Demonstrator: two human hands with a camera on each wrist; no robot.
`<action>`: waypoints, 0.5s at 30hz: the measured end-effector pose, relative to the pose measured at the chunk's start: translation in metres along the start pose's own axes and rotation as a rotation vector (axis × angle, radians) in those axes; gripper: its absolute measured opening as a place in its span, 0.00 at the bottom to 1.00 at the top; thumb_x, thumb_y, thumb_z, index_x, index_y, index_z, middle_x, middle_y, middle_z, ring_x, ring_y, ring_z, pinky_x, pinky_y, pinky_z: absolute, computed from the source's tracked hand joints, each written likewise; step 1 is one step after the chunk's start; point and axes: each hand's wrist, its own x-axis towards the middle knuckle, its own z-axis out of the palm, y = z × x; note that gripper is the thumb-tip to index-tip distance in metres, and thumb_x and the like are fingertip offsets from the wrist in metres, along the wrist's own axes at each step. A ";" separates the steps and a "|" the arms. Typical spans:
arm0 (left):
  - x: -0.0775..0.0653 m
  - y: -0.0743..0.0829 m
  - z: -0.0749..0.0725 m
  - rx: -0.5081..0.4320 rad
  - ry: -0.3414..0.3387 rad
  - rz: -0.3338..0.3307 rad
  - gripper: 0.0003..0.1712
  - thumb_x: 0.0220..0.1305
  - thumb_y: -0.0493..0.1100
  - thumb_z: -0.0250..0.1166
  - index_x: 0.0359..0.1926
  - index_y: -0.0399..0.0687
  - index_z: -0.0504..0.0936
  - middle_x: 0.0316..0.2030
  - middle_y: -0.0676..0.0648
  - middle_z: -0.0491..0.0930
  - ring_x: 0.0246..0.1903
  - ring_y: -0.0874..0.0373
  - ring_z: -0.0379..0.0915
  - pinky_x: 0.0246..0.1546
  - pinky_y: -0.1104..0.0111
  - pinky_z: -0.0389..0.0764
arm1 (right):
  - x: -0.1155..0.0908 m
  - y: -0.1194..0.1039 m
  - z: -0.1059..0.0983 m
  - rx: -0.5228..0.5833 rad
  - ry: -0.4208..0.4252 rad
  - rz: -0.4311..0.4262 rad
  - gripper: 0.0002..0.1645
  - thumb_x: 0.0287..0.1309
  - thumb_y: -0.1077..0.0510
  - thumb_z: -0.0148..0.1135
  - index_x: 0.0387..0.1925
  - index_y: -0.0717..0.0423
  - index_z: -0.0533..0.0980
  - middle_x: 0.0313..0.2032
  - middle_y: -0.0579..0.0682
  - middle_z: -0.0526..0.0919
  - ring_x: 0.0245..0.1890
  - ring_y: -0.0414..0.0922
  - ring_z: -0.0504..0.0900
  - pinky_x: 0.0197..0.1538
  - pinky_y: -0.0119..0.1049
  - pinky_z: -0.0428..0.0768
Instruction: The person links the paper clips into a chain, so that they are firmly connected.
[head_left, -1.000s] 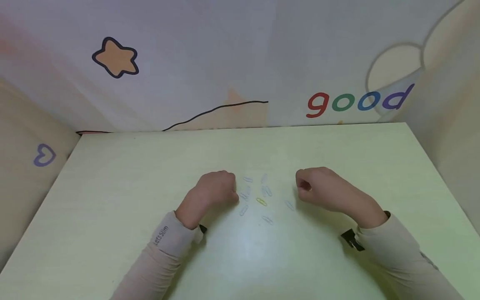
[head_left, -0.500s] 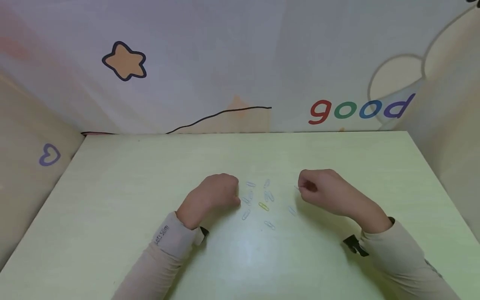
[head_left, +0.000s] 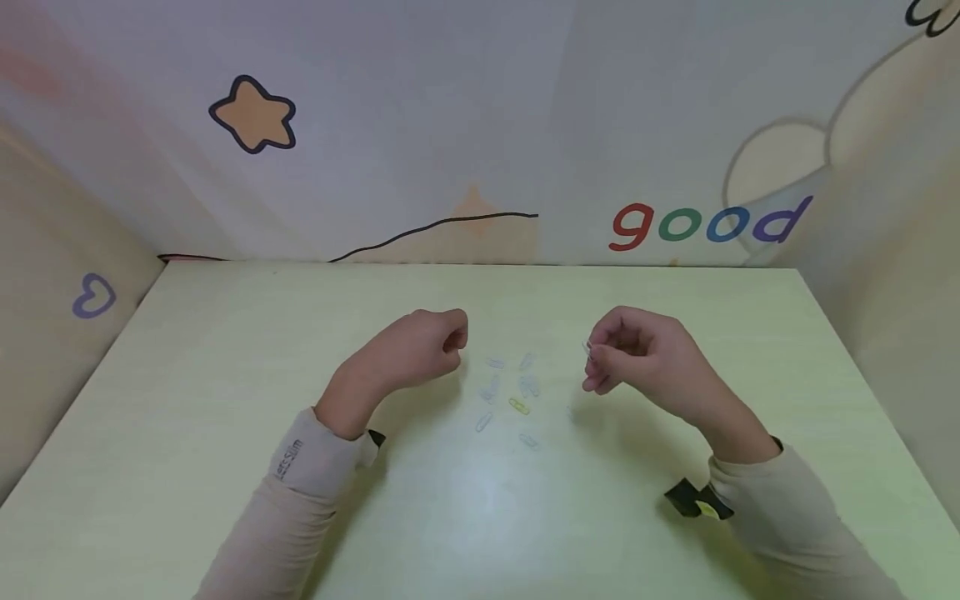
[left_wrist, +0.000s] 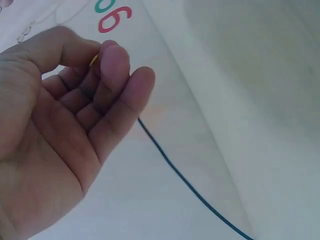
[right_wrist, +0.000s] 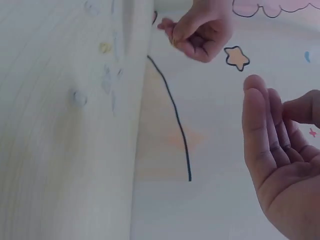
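In the head view my left hand (head_left: 408, 354) is raised over the table, left of a loose group of paper clips. Its thumb and index finger pinch a yellow paper clip (left_wrist: 93, 60), mostly hidden by the fingers in the left wrist view. On the other side of the group, my right hand (head_left: 648, 358) pinches a pale paper clip (head_left: 587, 350) between thumb and fingertips. Between the hands lie a yellow-green paper clip (head_left: 519, 406) and several pale ones, among them a clip (head_left: 529, 442) nearest me and another (head_left: 484, 422) at the left.
The light table (head_left: 225, 400) reaches back to a printed cloth backdrop (head_left: 420, 125) with a star and coloured letters. Cloth sides stand at the left (head_left: 52, 375) and right (head_left: 900, 275). Black straps show at both cuffs.
Both hands have lifted off the table. My left hand has turned and shifted left; my right hand has opened up its curl, showing the pale paper clip at its fingertips.
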 end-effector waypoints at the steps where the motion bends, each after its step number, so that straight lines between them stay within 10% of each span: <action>1: -0.001 0.002 -0.001 -0.013 0.012 0.012 0.11 0.62 0.32 0.51 0.43 0.44 0.76 0.26 0.51 0.74 0.23 0.59 0.65 0.29 0.67 0.70 | -0.001 -0.002 0.000 0.027 0.005 -0.012 0.05 0.68 0.68 0.60 0.42 0.69 0.74 0.32 0.62 0.82 0.31 0.58 0.86 0.39 0.45 0.87; 15: -0.016 0.054 -0.027 -0.316 0.241 0.311 0.09 0.70 0.34 0.59 0.48 0.46 0.81 0.39 0.55 0.82 0.38 0.63 0.78 0.45 0.68 0.80 | 0.002 -0.045 0.011 0.202 0.119 -0.201 0.05 0.66 0.72 0.60 0.41 0.72 0.78 0.32 0.58 0.82 0.29 0.50 0.86 0.39 0.42 0.87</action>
